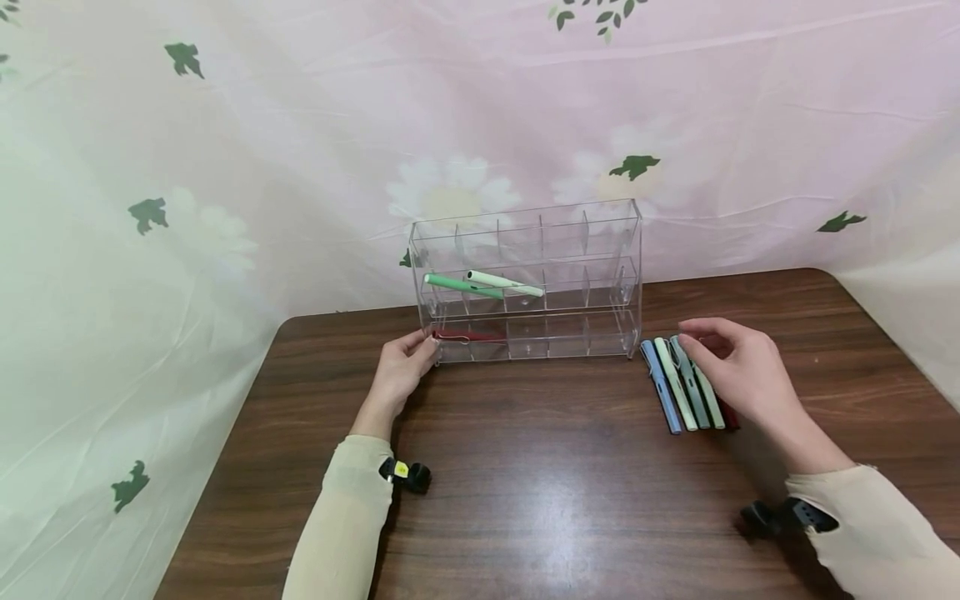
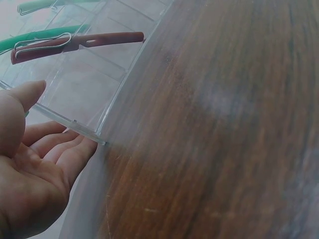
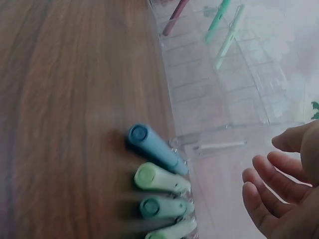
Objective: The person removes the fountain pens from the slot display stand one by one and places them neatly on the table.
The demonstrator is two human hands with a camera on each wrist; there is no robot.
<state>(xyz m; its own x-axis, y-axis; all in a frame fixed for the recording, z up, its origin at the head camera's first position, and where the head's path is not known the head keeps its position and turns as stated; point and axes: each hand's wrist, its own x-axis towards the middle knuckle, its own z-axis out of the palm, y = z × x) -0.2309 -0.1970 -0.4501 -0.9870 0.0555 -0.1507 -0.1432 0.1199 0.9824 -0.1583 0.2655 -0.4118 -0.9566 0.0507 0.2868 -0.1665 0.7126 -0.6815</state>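
Note:
A clear plastic rack (image 1: 525,335) with tiers of small compartments stands at the back of the table. My left hand (image 1: 402,367) holds its lower left corner, thumb in front and fingers at the side and behind, as the left wrist view shows. A dark red pen (image 2: 79,46) lies in the lower tier; a green pen (image 1: 459,286) and a pale green pen (image 1: 504,283) lean in the middle tier. My right hand (image 1: 738,367) hovers over a row of pens, fingers loosely bent and holding nothing. Among them are a blue pen (image 1: 662,387) and a pale green pen (image 3: 159,178).
The brown wooden table (image 1: 525,467) reaches back to a floral cloth (image 1: 315,167) hung behind and at the sides. A dark red pen (image 1: 731,417) lies at the right of the row, partly under the right hand. Each wrist bears a small black camera (image 1: 417,477).

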